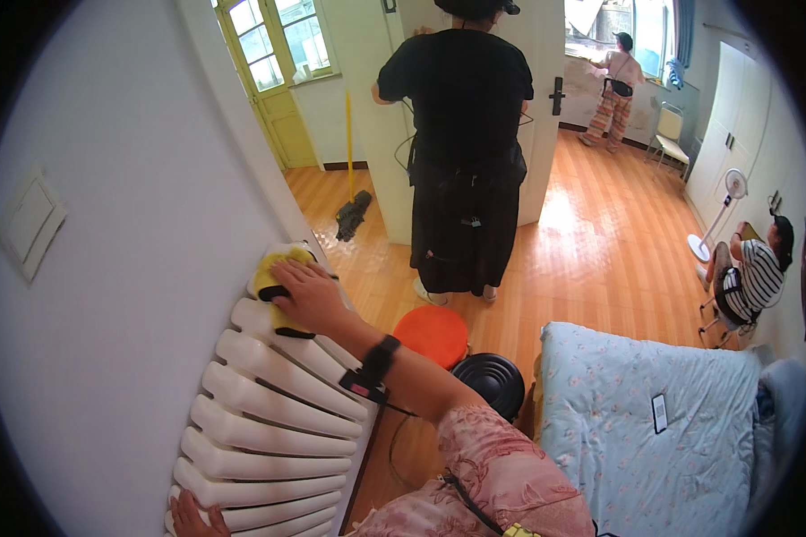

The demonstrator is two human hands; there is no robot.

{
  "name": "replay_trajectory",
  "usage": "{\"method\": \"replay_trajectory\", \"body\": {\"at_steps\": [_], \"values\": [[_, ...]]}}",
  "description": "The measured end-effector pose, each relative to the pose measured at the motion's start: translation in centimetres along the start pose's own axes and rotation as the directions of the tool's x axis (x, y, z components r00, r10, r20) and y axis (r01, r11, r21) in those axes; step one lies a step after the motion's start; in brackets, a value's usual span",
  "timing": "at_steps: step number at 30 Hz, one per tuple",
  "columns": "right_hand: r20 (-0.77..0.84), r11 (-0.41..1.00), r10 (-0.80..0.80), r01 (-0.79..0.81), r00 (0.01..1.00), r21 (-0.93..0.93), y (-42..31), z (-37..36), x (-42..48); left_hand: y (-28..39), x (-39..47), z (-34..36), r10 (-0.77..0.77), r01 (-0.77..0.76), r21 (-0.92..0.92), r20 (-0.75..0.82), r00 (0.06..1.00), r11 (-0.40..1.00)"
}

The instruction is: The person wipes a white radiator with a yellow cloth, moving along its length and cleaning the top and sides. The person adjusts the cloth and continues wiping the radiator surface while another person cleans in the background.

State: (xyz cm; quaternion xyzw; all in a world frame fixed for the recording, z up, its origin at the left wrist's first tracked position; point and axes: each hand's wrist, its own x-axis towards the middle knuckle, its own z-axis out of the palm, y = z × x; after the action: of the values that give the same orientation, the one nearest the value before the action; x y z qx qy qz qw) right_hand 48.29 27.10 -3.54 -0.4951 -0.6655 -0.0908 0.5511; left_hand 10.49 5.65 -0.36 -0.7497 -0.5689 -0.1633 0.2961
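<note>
My right hand (309,295) presses a yellow cloth (283,265) with dark edging onto the far end of a white radiator (275,382). The radiator's rounded sections run along the wall at the left. A strap with a small dark device is around my right wrist. My left hand (193,517) rests on the near end of the radiator, at the bottom left, with its fingers apart and no object visible in it; part of it is cut off by the picture's edge.
An orange round stool (431,337) and a black one (489,384) stand right of the radiator. A person in black (455,107) stands ahead by a door. A bed (618,403) bears a phone (659,413). Other people are farther off, near a fan (735,184). A mop (353,215) stands beyond.
</note>
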Motion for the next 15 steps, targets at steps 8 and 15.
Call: {"method": "replay_trajectory", "body": {"at_steps": [8,15], "values": [[-0.083,0.997,0.035,-0.029,0.996,0.077,-0.7,2.7,0.9,-0.1,-0.1,-0.4,0.033,-0.033,-0.009,-0.014,0.999,0.999],[-0.184,0.871,0.455,-0.393,0.871,0.294,-0.3,5.1,-8.3,-0.5,0.4,0.6,0.012,-0.018,-0.201,-0.031,0.999,0.979]]}}
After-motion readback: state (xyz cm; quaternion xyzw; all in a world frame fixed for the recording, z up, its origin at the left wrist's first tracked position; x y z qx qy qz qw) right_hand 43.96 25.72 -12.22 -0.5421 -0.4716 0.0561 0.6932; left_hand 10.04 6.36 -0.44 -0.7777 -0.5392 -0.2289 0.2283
